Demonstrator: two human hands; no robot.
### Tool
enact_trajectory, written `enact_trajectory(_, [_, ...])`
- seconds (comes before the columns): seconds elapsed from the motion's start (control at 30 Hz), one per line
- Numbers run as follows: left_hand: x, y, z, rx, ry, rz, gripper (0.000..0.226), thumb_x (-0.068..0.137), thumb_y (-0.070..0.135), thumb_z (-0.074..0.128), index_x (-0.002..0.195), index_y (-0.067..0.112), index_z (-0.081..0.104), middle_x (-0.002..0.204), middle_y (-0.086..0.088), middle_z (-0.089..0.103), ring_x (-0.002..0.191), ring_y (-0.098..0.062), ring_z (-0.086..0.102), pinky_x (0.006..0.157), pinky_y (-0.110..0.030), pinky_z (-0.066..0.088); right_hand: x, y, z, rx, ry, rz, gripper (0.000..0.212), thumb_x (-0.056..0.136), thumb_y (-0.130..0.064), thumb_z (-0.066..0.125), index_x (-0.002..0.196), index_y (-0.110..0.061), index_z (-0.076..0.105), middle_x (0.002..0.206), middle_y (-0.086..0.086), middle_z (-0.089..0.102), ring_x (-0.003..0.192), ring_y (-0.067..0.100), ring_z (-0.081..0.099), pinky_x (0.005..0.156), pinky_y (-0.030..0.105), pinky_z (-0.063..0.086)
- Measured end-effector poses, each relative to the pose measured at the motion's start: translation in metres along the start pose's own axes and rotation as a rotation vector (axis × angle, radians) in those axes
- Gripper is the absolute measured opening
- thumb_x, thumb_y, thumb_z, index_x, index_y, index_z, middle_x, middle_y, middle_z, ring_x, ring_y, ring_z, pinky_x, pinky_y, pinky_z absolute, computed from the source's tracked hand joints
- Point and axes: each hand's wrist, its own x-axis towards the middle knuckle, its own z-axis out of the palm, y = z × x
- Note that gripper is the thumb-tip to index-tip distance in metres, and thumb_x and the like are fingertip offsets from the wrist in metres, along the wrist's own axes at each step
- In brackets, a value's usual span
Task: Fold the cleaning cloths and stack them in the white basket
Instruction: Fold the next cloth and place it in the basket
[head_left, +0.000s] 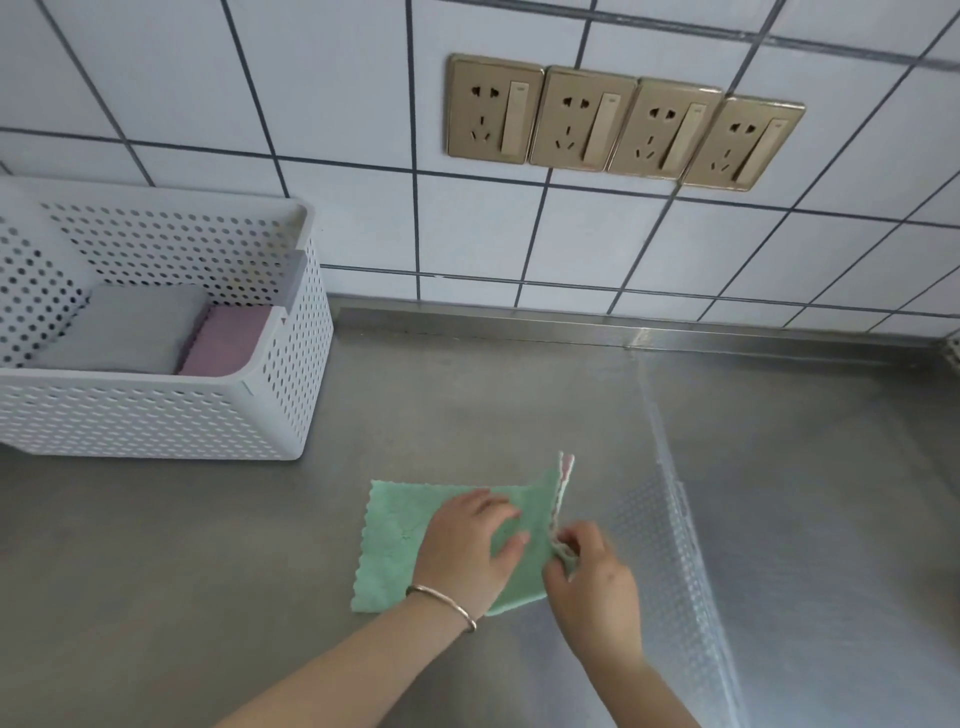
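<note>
1. Left hand (470, 540) lies flat, fingers spread, on the green cloth (400, 540), likely pinning it for the fold.
2. Right hand (589, 571) pinches the cloth's raised right edge, probably to draw it over.
3. Cloth lies on the steel counter (519, 395), right of the white basket (156, 415).
4. Basket already holds a grey cloth (130, 327) and a purple cloth (226, 340).

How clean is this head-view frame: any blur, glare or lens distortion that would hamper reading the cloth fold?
Head view: the right hand is slightly motion-blurred at the green cloth edge; the left hand is sharper; the wide lens bows the tile lines; soft glare and a dotted reflection streak the steel counter; the white basket is evenly lit.
</note>
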Motion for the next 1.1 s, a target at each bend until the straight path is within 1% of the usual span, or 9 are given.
enact_trajectory(0.1, [0.01,0.015,-0.021,-0.361,0.012,-0.261,0.021,0.082,0.043,0.06,0.086,0.025,0.07,0.083,0.008,0.07,0.083,-0.009,0.063,0.081,-0.023,0.047,-0.003,-0.025,0.009,-0.056,0.071,-0.286,0.02,0.061,-0.018,0.053,0.078,-0.025,0.044,0.065,-0.004,0.056,0.05,0.017,0.054,0.041,0.024,0.038])
enact_trajectory(0.23, [0.019,-0.004,-0.036,-0.235,-0.079,-0.396,0.037,0.088,0.03,0.054,0.056,0.016,0.043,0.053,0.001,0.042,0.065,-0.021,0.042,0.062,-0.028,0.032,-0.006,-0.044,0.028,-0.038,0.125,-0.575,0.014,0.059,-0.012,0.048,0.072,-0.016,0.051,0.066,-0.002,0.047,0.06,0.016,0.041,0.047,0.024,0.036])
enact_trajectory(0.43, [0.009,-0.048,-0.049,-0.194,-0.014,-0.506,0.043,0.094,0.02,0.046,0.054,0.017,0.03,0.075,-0.022,0.056,0.079,-0.037,0.051,0.064,-0.033,0.028,-0.019,-0.029,0.067,-0.144,-0.068,-0.556,0.074,0.053,-0.021,0.066,0.123,-0.017,0.044,0.125,0.005,0.044,0.108,0.02,0.044,0.085,0.027,0.052])
enact_trajectory(0.57, [-0.005,-0.068,-0.05,-0.04,-0.032,-0.557,0.043,0.095,0.026,0.045,0.056,0.017,0.03,0.098,-0.023,0.063,0.094,-0.036,0.056,0.066,-0.033,0.03,-0.028,-0.011,0.09,-0.32,-0.274,-0.458,0.113,0.055,-0.012,0.065,0.15,-0.012,0.002,0.149,0.008,0.027,0.14,0.023,0.02,0.086,0.027,0.054])
enact_trajectory(0.67, [-0.014,-0.083,-0.042,-0.013,0.0,-0.608,0.037,0.093,0.028,0.047,0.059,0.018,0.036,0.098,-0.019,0.065,0.094,-0.035,0.057,0.066,-0.031,0.034,-0.031,-0.008,0.099,-0.354,-0.279,-0.491,0.093,0.067,-0.012,0.041,0.149,-0.011,-0.003,0.158,0.008,-0.004,0.145,0.02,-0.009,0.086,0.028,0.054])
enact_trajectory(0.83, [-0.021,-0.1,-0.032,-0.035,0.107,-0.681,0.029,0.094,0.028,0.045,0.12,0.02,0.055,0.116,-0.011,0.064,0.105,-0.033,0.057,0.084,-0.034,0.046,-0.033,-0.012,0.101,-0.387,-0.272,-0.555,0.083,0.071,-0.011,0.025,0.148,-0.007,-0.005,0.156,0.011,-0.011,0.145,0.023,-0.01,0.09,0.034,0.051])
enact_trajectory(0.93, [-0.022,-0.105,-0.029,-0.01,0.128,-0.709,0.033,0.093,0.032,0.046,0.125,0.024,0.05,0.118,-0.008,0.064,0.106,-0.032,0.058,0.083,-0.034,0.045,-0.034,-0.014,0.104,-0.398,-0.288,-0.547,0.083,0.072,-0.013,0.026,0.148,-0.006,-0.008,0.156,0.012,-0.013,0.145,0.023,-0.011,0.094,0.036,0.045])
enact_trajectory(1.03, [-0.021,-0.106,-0.025,0.032,0.103,-0.705,0.032,0.093,0.034,0.047,0.124,0.025,0.05,0.117,-0.005,0.064,0.106,-0.032,0.058,0.082,-0.034,0.046,-0.033,-0.011,0.104,-0.41,-0.322,-0.507,0.084,0.071,-0.018,0.028,0.149,-0.005,-0.002,0.157,0.014,-0.006,0.145,0.024,-0.008,0.096,0.037,0.041])
enact_trajectory(1.1, [-0.022,-0.107,-0.02,0.021,0.117,-0.711,0.033,0.091,0.034,0.049,0.123,0.025,0.049,0.117,-0.004,0.063,0.105,-0.031,0.058,0.082,-0.034,0.045,-0.034,-0.01,0.099,-0.414,-0.356,-0.498,0.08,0.068,-0.027,0.035,0.144,-0.007,0.023,0.153,0.014,0.022,0.144,0.024,0.009,0.101,0.034,0.043])
